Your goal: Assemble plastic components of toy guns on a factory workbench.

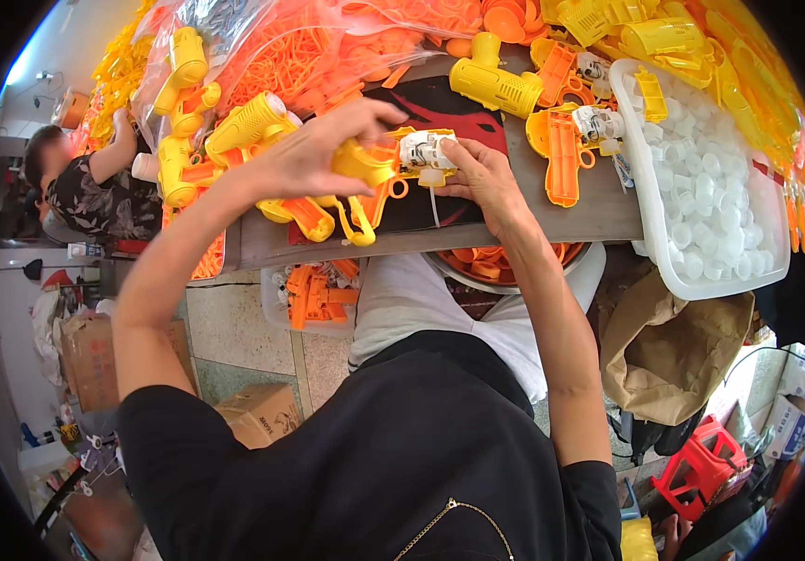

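My right hand [486,182] pinches the clear and white mechanism of a half-assembled toy gun [427,150] between thumb and fingers, above the table. This toy has yellow shell parts and an orange grip with a ring trigger. My left hand [313,159] curves around its yellow end, thumb and fingers wide apart; whether it touches the yellow part is hard to see. Below it hangs a yellow hooked piece [357,224]. To the right lies another open toy gun [563,150], its orange handle and mechanism exposed.
Assembled yellow toy guns [253,131] crowd the left side. Bags of orange parts [281,56] and yellow shells [664,37] heap up behind. A white bin [650,206] of translucent caps stands at right. A basin [575,266] of orange parts sits below the table edge. Another person [94,187] works at far left.
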### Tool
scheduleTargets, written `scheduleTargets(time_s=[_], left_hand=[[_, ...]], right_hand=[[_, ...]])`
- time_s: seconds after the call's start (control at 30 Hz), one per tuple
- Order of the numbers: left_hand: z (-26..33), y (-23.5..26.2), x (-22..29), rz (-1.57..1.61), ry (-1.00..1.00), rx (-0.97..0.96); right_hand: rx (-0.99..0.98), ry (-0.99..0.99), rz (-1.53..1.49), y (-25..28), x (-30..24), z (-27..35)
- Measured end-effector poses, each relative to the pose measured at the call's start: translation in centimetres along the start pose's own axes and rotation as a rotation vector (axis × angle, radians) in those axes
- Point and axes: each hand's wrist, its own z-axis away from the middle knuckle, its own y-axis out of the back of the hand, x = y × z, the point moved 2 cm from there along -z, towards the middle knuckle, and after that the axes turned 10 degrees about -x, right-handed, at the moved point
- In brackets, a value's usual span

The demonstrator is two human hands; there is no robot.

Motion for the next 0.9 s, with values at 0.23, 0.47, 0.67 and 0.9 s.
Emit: scheduleTargets(time_s=[0.23,0.47,0.67,0.9], left_hand=[[5.4,3.1,-1.5,-0.367,0.228,0.373],[1.1,1.8,-3.0,-0.541,-0.022,0.515],[-3.8,-4.3,-1.3,-0.472,0.039,0.344],[-3.7,-3.9,-1.4,-0.258,-0.002,0.335]], right_hand=[[0.014,-0.031,0.011,0.0,-0.4,0.4],[-0.04,0.0,-0.059,0.1,-0.4,1.0],[-0.058,0.038,-0.058,0.1,-0.5,1.3],[-0.207,0.181,-0.127,-0.7,-1.2,1.8]])
